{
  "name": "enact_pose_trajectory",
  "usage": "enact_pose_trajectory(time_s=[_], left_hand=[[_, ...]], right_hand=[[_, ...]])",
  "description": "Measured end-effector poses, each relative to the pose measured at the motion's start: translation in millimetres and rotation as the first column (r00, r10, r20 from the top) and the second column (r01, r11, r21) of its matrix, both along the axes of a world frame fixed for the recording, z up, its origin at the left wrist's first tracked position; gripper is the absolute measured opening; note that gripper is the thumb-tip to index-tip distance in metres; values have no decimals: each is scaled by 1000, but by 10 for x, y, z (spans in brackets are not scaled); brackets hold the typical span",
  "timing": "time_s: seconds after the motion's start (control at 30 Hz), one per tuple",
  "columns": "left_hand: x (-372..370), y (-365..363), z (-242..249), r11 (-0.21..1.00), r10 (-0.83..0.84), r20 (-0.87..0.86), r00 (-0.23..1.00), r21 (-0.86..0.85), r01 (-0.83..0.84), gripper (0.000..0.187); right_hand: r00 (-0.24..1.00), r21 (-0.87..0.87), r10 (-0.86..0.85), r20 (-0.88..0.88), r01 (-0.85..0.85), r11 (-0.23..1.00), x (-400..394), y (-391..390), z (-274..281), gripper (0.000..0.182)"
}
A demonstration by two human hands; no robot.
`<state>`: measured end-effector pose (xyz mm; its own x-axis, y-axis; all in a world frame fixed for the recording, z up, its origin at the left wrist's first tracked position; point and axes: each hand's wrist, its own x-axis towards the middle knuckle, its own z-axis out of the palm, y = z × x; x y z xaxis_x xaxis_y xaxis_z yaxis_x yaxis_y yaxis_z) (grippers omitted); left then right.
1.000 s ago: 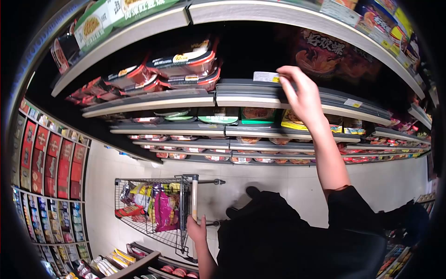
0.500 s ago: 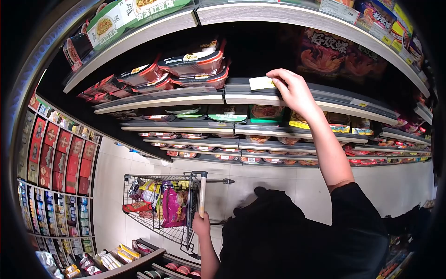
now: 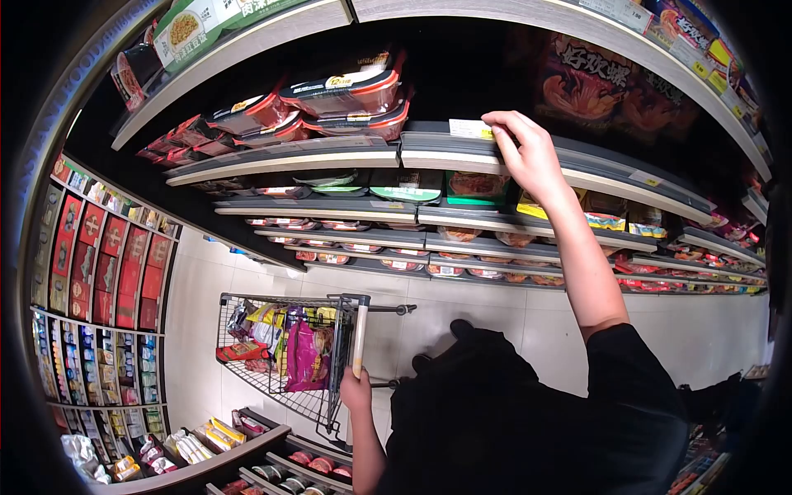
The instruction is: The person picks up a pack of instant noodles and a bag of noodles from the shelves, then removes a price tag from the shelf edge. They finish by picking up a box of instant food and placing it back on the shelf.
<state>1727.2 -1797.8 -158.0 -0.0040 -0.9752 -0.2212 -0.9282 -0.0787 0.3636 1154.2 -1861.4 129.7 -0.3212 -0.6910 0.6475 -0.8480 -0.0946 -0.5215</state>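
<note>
My right hand (image 3: 530,157) reaches to the front edge of a dark shelf. Its fingers and thumb close around the right end of a small white and yellow price tag (image 3: 469,129), partly covering it. Behind the tag the shelf is dark, with a purple noodle packet (image 3: 582,78) further right. Black-and-red boxed meals (image 3: 342,92) are stacked left of that hand. Low on the left, my left hand (image 3: 355,389) is wrapped round the pale handle (image 3: 360,334) of a wire shopping cart (image 3: 276,396). A magenta bag (image 3: 307,356) and several other packets lie in the cart.
Lower shelves (image 3: 330,213) hold packaged trays and bags. Red boxes (image 3: 103,260) fill a shelf on the far left. Another display (image 3: 206,474) with packets and round tubs stands near the cart's lower end. Pale floor tiles (image 3: 495,305) run beneath the shelving.
The price tag has tipped back, and its print and yellow part show more plainly. My right hand stays at its right end. My left hand keeps hold of the cart handle. The view has shifted slightly.
</note>
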Motion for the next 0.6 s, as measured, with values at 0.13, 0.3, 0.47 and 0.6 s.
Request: enact_pose_trajectory(time_s=[0.13, 0.3, 0.47, 0.6], left_hand=[[10, 17, 7, 1000, 4, 0, 1000, 1, -4, 29], [58, 44, -74, 1000, 3, 36, 999, 9, -3, 29], [67, 76, -96, 1000, 9, 27, 1000, -5, -9, 31], [91, 86, -62, 999, -6, -42, 999, 31, 8, 37]], right_hand=[[999, 11, 8, -40, -8, 1000, 15, 17, -5, 19], [984, 141, 6, -180, 19, 990, -22, 20, 4, 17], [962, 104, 31, -272, -2, 995, -28, 36, 13, 18], [960, -159, -26, -279, -20, 987, 136, 74, 16, 23]])
